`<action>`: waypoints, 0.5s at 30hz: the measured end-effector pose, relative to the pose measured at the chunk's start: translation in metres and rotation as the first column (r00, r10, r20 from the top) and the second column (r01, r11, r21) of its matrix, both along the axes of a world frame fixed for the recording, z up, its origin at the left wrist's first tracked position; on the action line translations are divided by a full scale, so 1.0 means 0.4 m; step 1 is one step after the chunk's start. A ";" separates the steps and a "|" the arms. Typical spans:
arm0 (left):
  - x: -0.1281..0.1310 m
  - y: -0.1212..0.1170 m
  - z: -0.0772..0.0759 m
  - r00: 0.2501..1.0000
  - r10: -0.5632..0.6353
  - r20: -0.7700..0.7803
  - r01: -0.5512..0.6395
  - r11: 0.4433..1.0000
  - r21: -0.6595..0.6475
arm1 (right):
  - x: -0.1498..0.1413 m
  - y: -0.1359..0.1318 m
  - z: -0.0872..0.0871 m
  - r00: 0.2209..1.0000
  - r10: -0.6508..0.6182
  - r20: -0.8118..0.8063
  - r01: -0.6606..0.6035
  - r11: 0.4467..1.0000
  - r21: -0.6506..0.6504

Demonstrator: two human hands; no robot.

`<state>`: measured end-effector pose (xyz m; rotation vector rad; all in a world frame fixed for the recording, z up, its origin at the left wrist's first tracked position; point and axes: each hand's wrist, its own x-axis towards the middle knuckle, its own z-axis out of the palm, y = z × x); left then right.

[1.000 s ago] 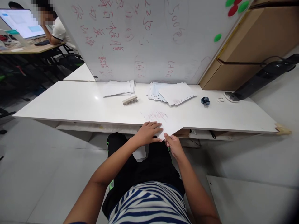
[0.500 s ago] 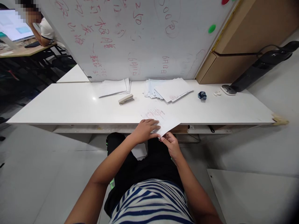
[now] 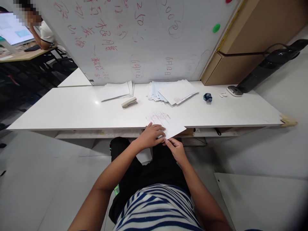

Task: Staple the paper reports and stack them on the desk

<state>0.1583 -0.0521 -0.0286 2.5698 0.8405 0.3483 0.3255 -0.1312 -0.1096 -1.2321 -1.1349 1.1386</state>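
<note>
Paper [image 3: 173, 129] under the left hand [image 3: 151, 135], near corner pinched in the right hand [image 3: 175, 147]
Probably light, limp and easily creased, it seems best held by corner or edge; the left hand lies spread on top. White, with red stamps [image 3: 163, 115] just beyond the left hand, it overhangs the desk [image 3: 72, 110]; one sheet or several, I cannot tell.

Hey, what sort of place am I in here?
Most likely an office: there's a stapler on the white desk, a written-on whiteboard upright at the back of it, and a lit monitor at the upper left.
</note>
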 end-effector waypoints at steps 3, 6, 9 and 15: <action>0.005 -0.004 0.008 1.000 -0.014 -0.005 0.013 0.999 -0.029 | 0.000 0.003 0.005 1.000 -0.021 -0.004 0.021 1.000 -0.003; 0.006 -0.002 0.009 1.000 -0.026 -0.006 0.026 0.998 -0.049 | -0.001 0.008 0.010 0.999 -0.035 -0.008 0.034 0.999 -0.018; 0.005 0.002 0.007 1.000 -0.004 0.013 0.005 0.995 -0.096 | -0.004 0.013 0.014 0.999 -0.036 0.008 0.037 0.999 -0.024; 0.002 0.005 0.006 1.000 0.021 0.008 -0.020 0.989 -0.148 | -0.014 0.017 0.008 0.998 -0.052 -0.031 0.051 0.998 -0.037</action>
